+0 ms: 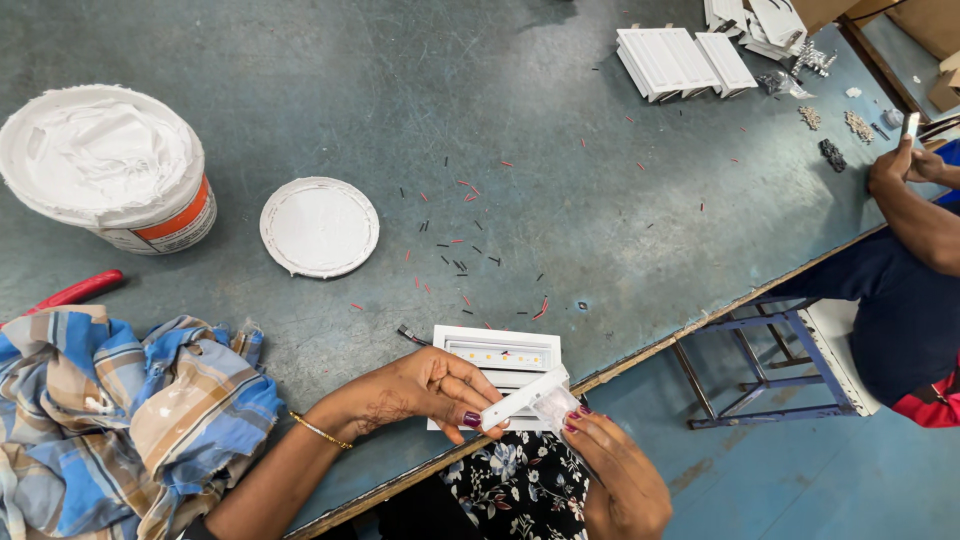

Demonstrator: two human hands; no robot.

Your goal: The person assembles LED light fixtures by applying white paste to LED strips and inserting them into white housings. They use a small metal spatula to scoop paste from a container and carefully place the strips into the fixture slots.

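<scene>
My left hand (415, 392) and my right hand (610, 465) together hold a small white rectangular strip (520, 398) with a thin clear film at its right end, just over the table's near edge. Under my left hand lies a white rectangular light housing (497, 353) with a row of small yellow dots in its slot, and a short black wire stub sticks out at its left. My left wrist wears a thin gold bangle.
A white bucket of paste (105, 165) and its round lid (319, 226) stand at the left. A checked cloth (120, 410) and a red-handled tool (78, 290) lie nearby. Wire offcuts litter the green table (560, 170). White housings (680, 60) are stacked far back. Another person's hand (900, 165) works at the right, beside a blue stool (770, 370).
</scene>
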